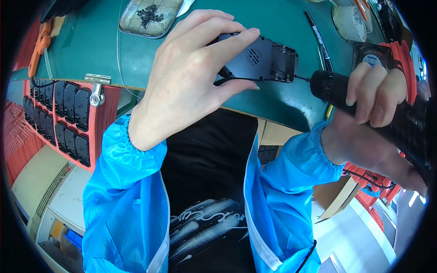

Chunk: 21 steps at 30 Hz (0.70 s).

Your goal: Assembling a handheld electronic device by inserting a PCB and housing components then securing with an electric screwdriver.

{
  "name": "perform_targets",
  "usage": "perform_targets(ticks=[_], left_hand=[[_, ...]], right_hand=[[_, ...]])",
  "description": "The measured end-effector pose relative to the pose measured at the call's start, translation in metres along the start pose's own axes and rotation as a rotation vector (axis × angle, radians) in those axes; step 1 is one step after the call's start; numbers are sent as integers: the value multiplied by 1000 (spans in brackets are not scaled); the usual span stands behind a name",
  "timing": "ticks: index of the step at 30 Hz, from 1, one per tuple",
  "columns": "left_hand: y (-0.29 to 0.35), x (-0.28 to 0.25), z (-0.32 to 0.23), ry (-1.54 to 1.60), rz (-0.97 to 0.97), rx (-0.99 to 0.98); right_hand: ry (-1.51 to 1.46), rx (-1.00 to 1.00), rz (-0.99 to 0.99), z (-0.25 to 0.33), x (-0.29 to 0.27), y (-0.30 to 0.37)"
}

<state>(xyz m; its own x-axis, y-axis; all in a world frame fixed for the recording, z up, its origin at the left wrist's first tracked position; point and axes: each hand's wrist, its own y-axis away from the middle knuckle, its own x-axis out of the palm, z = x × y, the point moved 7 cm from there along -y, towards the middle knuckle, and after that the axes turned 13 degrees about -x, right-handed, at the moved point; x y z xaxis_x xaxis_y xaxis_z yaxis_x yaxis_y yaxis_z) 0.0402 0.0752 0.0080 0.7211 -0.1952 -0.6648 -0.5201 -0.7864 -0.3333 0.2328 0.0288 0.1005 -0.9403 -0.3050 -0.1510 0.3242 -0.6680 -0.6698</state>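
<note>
Partial white script (209,221), black shirt (205,168)

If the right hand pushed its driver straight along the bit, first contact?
Probably the black device in the left hand; its right end sits beside the bit's tip. Touching already? Unclear.

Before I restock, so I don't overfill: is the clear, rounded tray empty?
Not empty: a small heap of tiny black pieces lies in the clear, rounded tray, with bare bottom around it.
</note>
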Motion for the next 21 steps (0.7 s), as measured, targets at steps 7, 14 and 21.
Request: perform_targets(ticks=[7,14,21], left_hand=[[0,1,1,2,8,-22],[-1,2,-1,-11,30,-21],[-2,1,-3,-22,32,-4]], right_hand=[[5,3,-142,1,9,1],[34,-2,-303,9,-1,5],[77,-25,-450,27,-12,8]])
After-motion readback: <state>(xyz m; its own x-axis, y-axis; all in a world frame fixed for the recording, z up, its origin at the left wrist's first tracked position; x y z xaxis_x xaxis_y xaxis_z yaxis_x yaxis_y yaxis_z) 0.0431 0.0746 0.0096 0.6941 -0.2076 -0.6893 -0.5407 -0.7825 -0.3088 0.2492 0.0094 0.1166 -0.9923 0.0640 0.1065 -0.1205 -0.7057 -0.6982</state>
